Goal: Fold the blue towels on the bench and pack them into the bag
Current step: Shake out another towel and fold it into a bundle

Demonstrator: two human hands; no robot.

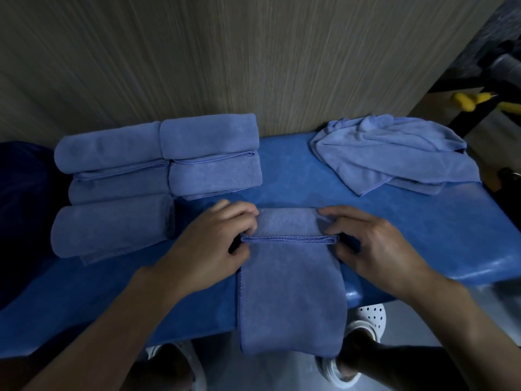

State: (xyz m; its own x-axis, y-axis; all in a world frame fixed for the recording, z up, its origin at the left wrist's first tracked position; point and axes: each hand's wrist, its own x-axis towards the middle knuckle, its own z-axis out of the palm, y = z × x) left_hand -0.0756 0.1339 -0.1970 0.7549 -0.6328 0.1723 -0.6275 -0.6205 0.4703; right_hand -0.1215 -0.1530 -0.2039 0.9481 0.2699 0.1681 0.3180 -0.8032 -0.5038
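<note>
A person's left hand [214, 235] and right hand [375, 244] grip the two ends of a doubled-over fold at the far end of a blue towel [291, 294]. The fingers curl over the top of the fold and the thumbs sit by its hemmed edge. The towel lies as a narrow strip across the near edge of the blue padded table [394, 230], its lower part hanging off toward the floor.

The step in hand appears to be folding or rolling this towel down its length, with one turn made and the long tail not yet taken in. The next move would call for both hands to bring the fold evenly toward the body, keeping the side edges in line so the bundle matches the others.

To the left on the table, five finished bundles [158, 165] sit close together in rows. At the far right a loose heap of towels [394, 156] lies unfolded; how many it holds cannot be told. Packing looks some way off.

No bag can be plainly made out. A dark shape [22, 210] at the left edge, beside the table, may be it, but the light is too dim to say. The hanging towel covers part of a pair of white perforated shoes [369, 314] below. Yellow objects [465, 101] at the upper right are blurred beyond naming.
</note>
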